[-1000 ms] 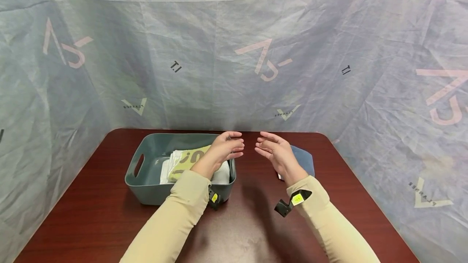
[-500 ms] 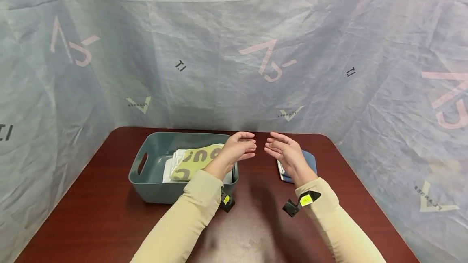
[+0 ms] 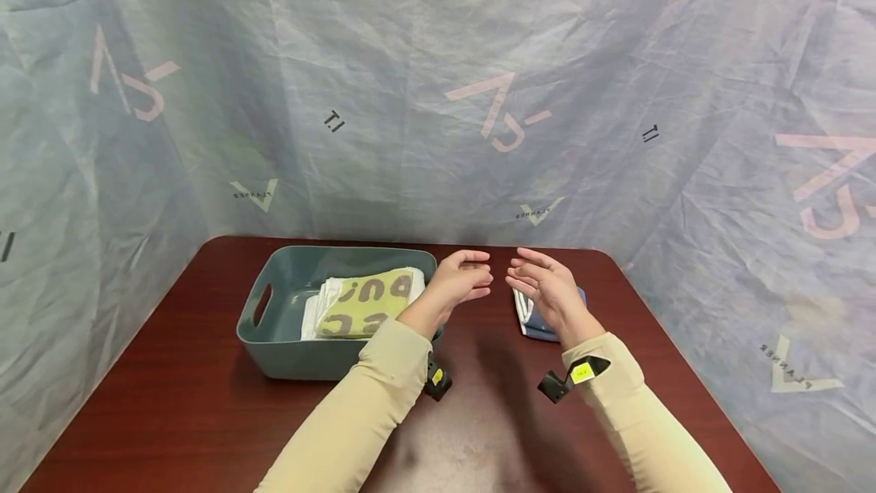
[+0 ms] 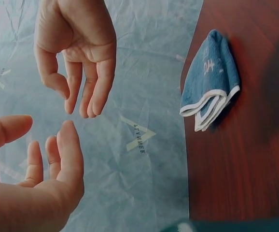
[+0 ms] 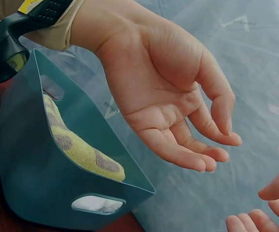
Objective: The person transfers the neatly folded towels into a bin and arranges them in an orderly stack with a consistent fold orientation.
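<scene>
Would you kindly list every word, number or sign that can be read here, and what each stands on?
"PLANNER": curtain, several times, reversed or upside down.
"T.I": same curtain, black, slanted.
Large pink characters, same curtain: too distorted to read surely.
Yellow labels on black wrist mounts: too small.
Pale marks on the blue towel: illegible.
Dark shapes on the yellow towel: no certain text.

Between the hands: a narrow gap; left hand (image 3: 455, 284) and right hand (image 3: 547, 287) stay apart.
Bin (image 3: 294, 360): walls bar sideways passage; entry from above, with bare floor left of the yellow towel (image 3: 372, 301).
Blue towel (image 4: 209, 79): low obstacle near the right hand.
Hanging sheet (image 3: 411, 135): blocks behind and both sides.
Table (image 3: 472, 432): room between the forearms.
</scene>
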Available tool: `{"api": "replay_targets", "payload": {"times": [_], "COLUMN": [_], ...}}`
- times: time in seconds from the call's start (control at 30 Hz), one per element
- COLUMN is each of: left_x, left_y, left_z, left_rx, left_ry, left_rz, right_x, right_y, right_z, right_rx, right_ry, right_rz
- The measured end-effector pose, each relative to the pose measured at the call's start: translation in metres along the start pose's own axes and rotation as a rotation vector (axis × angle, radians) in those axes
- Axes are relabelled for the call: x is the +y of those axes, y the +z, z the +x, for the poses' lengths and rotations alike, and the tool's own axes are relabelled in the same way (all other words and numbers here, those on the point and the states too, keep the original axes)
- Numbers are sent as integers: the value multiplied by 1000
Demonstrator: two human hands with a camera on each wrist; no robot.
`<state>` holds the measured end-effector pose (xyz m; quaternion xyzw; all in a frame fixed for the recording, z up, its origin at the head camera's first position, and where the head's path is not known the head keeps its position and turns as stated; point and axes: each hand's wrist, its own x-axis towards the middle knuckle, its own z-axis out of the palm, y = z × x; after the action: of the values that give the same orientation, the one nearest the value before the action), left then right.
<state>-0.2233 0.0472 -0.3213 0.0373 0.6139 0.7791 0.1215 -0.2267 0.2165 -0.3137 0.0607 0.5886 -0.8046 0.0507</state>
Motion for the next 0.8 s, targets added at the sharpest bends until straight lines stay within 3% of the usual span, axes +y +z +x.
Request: {"api": "replay_targets", "payload": {"times": [0.8], "left_x": [-15], "left_y": [24], "left_z": [3], "left_rx": [-9], "left_ry": [40], "left_rz": [58], "right_x": [-6], "right_y": [-29], "right_z": [-5], "right_rx": [38], "right_ry": [-5], "right_rz": [-23]}}
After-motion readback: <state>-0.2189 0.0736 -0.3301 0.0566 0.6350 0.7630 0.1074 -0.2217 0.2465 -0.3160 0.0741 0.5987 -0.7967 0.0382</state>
